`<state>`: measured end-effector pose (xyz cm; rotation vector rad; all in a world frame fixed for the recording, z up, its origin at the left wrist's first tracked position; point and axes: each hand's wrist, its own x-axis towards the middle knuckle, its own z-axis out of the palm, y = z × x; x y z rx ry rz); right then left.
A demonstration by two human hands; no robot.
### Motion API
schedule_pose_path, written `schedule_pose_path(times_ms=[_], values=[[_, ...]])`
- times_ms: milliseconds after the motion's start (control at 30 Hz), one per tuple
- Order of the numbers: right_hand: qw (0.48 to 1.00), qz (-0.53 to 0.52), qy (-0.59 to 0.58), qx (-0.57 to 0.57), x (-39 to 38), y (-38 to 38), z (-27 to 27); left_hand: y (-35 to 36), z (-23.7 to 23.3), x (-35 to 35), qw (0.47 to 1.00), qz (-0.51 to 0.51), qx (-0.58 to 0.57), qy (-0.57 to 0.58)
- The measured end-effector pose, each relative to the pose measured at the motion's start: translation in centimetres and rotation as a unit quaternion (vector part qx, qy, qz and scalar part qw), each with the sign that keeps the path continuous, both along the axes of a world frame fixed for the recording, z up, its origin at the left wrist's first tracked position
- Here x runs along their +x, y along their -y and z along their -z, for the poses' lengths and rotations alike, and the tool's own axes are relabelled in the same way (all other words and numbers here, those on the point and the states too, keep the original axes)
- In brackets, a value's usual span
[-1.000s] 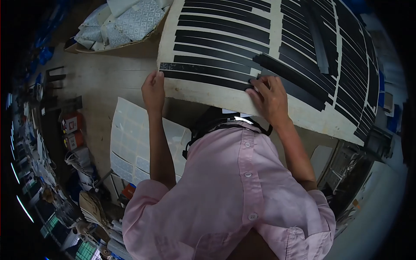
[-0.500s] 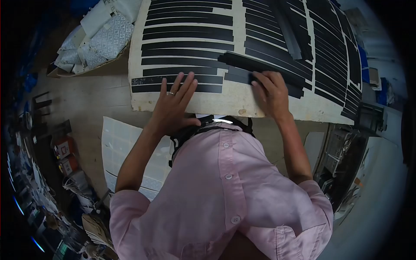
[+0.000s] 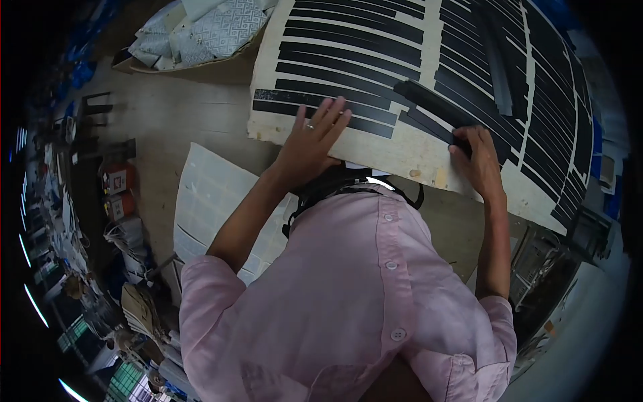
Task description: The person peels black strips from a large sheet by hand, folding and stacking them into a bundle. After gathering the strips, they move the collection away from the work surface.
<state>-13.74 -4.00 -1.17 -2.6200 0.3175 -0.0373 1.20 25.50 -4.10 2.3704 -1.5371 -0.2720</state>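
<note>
My left hand (image 3: 311, 144) lies flat with its fingers spread, at the near edge of a pale board (image 3: 375, 151). Its fingertips rest on the lowest black strips (image 3: 372, 125) laid out there in rows. My right hand (image 3: 482, 161) is closed, with thumb and fingers pinched at the near side of a stack of black strips (image 3: 435, 104). The stack lies slantwise over the flat rows. Where the fingers meet the strips is partly hidden. A second long black bundle (image 3: 495, 67) rests farther up the board.
A box of patterned pale scraps (image 3: 221, 30) stands at the upper left. Below the board, a large pale sheet (image 3: 207, 194) leans near my left arm. Orange-red boxes (image 3: 119, 191) sit at the left, and a metal rack (image 3: 536, 258) is at the right.
My view has turned, so the board appears farther right and tilted clockwise. Both hands stay at nearly the same places on the board, the left flat and the right pinched at the stack.
</note>
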Motion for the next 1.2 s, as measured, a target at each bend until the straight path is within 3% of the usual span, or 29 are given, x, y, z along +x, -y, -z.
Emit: schedule_pose_path(times_ms=[167, 267, 333, 400, 433, 500, 533, 600, 633, 667, 700, 733, 800, 933, 1200], values=[[0.998, 0.017, -0.019, 0.064, 0.7, 0.2, -0.7, -2.9, -0.6, -1.3, 0.993, -0.115, -0.019, -0.032], [0.997, -0.032, -0.058, 0.025, 0.8, 0.5, -1.6, -3.0, -0.9, -1.8, 0.984, -0.149, -0.079, -0.049], [0.999, -0.028, -0.021, 0.021, 0.3, 0.0, -1.1, -2.6, -0.7, -2.0, 0.967, -0.160, -0.185, -0.073], [0.995, 0.002, -0.047, 0.084, -0.1, -1.2, -2.3, -3.3, -0.8, -2.3, 0.945, -0.226, -0.225, -0.065], [0.994, -0.022, -0.046, 0.092, 0.9, -2.3, -3.1, -4.1, -0.3, -2.5, 0.912, -0.314, -0.259, -0.049], [0.961, 0.028, -0.043, 0.273, 2.3, -5.4, -4.8, -6.3, 0.7, -2.0, 0.839, -0.458, -0.292, -0.021], [0.935, 0.007, -0.066, 0.349, 3.7, -6.3, -3.5, -7.3, 1.5, -1.2, 0.837, -0.464, -0.291, -0.016], [0.922, -0.055, -0.072, 0.377, 7.6, -10.8, -2.3, -9.2, 3.2, 0.7, 0.654, -0.573, -0.401, -0.290], [0.942, -0.109, -0.095, 0.304, 9.8, -12.7, -2.0, -9.7, 3.9, 1.5, 0.650, -0.576, -0.404, -0.286], [0.953, -0.160, -0.119, 0.227, 11.7, -14.3, -1.8, -9.9, 4.5, 2.1, 0.582, -0.527, -0.455, -0.421], [0.950, -0.156, -0.122, 0.243, 13.2, -15.9, -0.7, -9.9, 5.0, 2.6, 0.497, -0.458, -0.497, -0.545], [0.947, -0.150, -0.125, 0.256, 14.0, -17.1, 0.5, -10.0, 5.6, 2.9, 0.493, -0.455, -0.504, -0.544], [0.955, -0.174, -0.114, 0.213, 14.5, -18.0, 1.1, -9.8, 6.0, 3.3, 0.486, -0.342, -0.522, -0.612], [0.960, -0.176, -0.086, 0.201, 14.6, -18.3, 1.4, -9.3, 6.3, 2.9, 0.449, -0.361, -0.553, -0.602], [0.960, -0.107, -0.160, 0.202, 15.1, -18.1, -0.6, -8.8, 6.6, 3.5, 0.477, -0.375, -0.533, -0.590]])
